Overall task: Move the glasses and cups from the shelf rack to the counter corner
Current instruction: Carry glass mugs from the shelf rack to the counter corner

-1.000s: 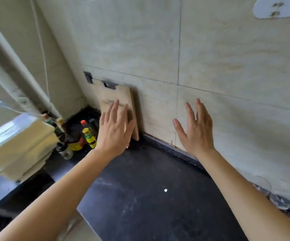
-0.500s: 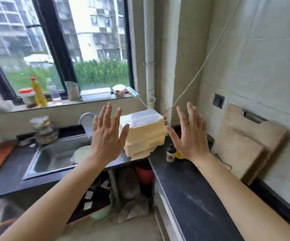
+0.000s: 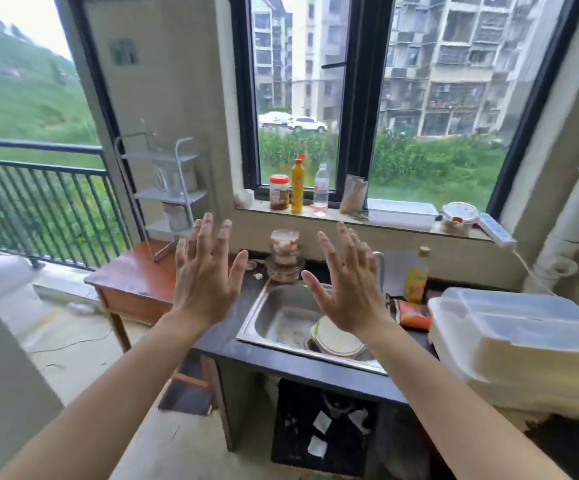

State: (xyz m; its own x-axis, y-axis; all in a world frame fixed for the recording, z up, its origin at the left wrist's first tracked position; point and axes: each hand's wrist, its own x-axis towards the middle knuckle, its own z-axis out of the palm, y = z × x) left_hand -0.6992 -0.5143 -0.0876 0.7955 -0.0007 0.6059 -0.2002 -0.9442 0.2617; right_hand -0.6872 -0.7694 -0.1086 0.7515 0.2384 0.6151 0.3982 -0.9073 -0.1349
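Observation:
A white tiered shelf rack (image 3: 177,181) stands on a brown wooden table (image 3: 132,285) at the left, against the wall. Clear glasses (image 3: 172,181) sit on its middle tier and a cup (image 3: 176,216) on the tier below, all blurred. My left hand (image 3: 205,275) is raised with fingers spread, holding nothing, just right of the rack's foot. Over the steel sink (image 3: 277,327) my right hand (image 3: 347,289) is held up the same way, empty. Both hands are well short of the rack.
The sink holds a white plate (image 3: 336,341). Stacked containers (image 3: 284,254) stand behind it. A yellow bottle (image 3: 417,280) and a white lidded box (image 3: 520,337) sit on the dark counter at right. Bottles and jars line the windowsill (image 3: 350,216). A balcony railing (image 3: 38,202) is at far left.
My view has swung left from the tiled wall and cutting boards, past the counter corner, to the sink, window and shelf rack. Both hands stay raised, open and empty.

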